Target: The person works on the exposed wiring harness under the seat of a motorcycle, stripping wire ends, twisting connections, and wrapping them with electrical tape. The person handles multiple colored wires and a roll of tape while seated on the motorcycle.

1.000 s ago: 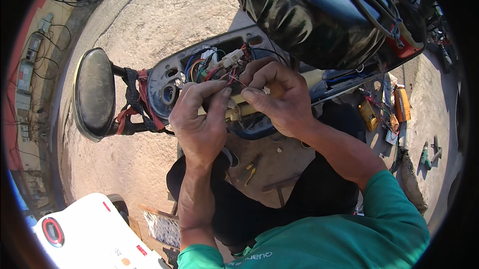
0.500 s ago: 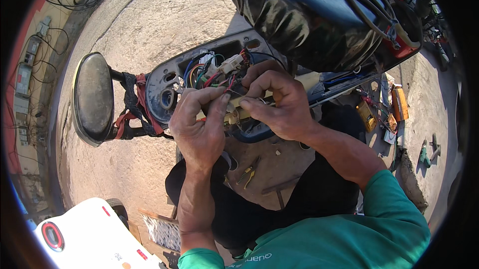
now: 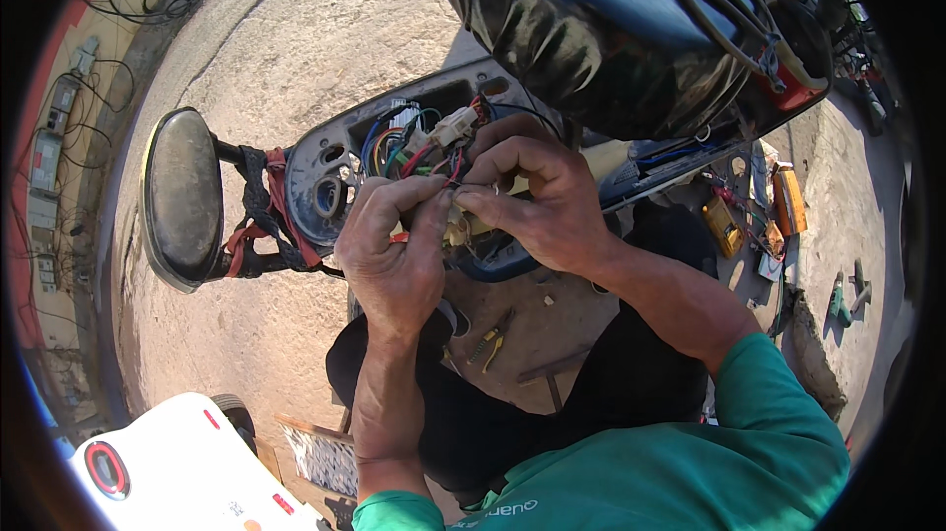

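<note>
Rough, sunlit ground (image 3: pixel 266 78) lies toward ten o'clock as my left fingers (image 3: pixel 429 224) and right fingers (image 3: pixel 505 213), pinched together, hold thin wires (image 3: pixel 455 170), presumably for fine control.

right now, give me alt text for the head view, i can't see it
A person's left hand and right hand pinch thin wires close together over more coloured wiring in a dusty grey frame. A bulky, shiny black object looms at upper right, a dark oval pad is at left, and yellow-handled pliers lie on the ground below.
</note>
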{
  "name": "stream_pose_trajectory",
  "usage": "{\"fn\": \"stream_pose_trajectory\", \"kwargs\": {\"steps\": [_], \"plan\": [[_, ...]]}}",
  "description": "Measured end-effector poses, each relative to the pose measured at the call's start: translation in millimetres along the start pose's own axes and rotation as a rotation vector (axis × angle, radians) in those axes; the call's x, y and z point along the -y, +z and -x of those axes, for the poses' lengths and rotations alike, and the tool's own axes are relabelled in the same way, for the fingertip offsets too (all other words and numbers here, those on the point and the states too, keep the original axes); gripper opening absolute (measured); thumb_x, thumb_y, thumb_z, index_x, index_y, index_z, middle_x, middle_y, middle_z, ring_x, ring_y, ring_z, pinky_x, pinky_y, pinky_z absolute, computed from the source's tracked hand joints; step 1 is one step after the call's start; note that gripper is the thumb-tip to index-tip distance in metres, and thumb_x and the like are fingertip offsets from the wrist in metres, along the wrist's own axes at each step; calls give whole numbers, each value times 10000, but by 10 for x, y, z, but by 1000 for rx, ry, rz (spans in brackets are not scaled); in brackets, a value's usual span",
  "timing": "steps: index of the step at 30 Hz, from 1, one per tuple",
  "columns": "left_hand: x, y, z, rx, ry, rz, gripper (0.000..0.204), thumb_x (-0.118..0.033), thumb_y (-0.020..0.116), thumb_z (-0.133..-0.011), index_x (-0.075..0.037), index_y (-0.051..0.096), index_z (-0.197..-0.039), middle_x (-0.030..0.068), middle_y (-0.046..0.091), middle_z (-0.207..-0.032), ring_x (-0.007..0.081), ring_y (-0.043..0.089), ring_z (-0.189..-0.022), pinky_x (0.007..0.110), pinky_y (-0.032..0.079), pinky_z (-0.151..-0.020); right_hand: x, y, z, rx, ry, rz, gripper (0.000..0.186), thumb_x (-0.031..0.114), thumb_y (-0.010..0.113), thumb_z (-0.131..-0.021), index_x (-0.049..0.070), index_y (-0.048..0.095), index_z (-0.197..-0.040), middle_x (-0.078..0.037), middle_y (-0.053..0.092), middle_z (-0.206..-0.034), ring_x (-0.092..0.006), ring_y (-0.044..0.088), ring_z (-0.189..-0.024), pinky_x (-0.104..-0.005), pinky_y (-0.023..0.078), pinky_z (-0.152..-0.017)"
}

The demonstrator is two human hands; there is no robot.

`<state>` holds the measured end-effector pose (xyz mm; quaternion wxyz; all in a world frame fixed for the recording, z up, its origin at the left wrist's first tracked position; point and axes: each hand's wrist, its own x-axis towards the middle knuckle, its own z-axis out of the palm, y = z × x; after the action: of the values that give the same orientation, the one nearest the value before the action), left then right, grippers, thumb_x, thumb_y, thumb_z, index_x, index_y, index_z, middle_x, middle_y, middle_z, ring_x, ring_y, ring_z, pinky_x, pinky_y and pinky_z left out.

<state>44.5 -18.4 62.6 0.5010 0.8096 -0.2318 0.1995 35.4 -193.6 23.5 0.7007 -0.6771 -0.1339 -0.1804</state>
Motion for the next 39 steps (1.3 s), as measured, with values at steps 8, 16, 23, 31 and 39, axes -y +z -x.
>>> {"fn": "stream_pose_trajectory", "kwargs": {"steps": [8,16,23,31,39], "plan": [[-11,25,15,-3,22,-23,156,83,761,-843,18,743,-984,64,676,-870,138,628,-797,262,499,-748,-32,2,-11,0,-48,-40,139,106,839,-865,30,753,-944,-30,591,-1073,-101,615,-908,-266,531,-773],[49,39,23,-6,123,-113,179,86,754,-844,13,744,-1006,81,679,-864,156,643,-779,279,514,-722,-25,12,-25,-11,-25,-29,137,103,844,-858,18,764,-928,-38,623,-1063,-108,634,-923,-268,535,-768],[73,57,24,-5,188,-179,203,53,794,-829,-31,753,-1008,94,677,-851,212,670,-752,321,529,-687,-66,83,-5,-73,13,-124,118,82,809,-860,-2,747,-915,-47,647,-1065,-108,642,-934,-265,526,-776],[-33,-40,-46,34,7,-16,151,-5,748,-910,12,763,-1059,98,718,-870,147,668,-753,267,522,-681,-65,175,6,-102,80,-259,115,65,793,-861,-12,725,-913,-42,644,-1050,-80,633,-886,-243,514,-744],[-238,-36,-83,-1,-470,279,145,-65,748,-960,56,771,-1038,69,761,-865,65,655,-763,221,531,-696,-59,174,0,-85,-15,-155,103,53,772,-853,-9,702,-896,-51,620,-1065,-94,627,-919,-258,509,-744]]}}
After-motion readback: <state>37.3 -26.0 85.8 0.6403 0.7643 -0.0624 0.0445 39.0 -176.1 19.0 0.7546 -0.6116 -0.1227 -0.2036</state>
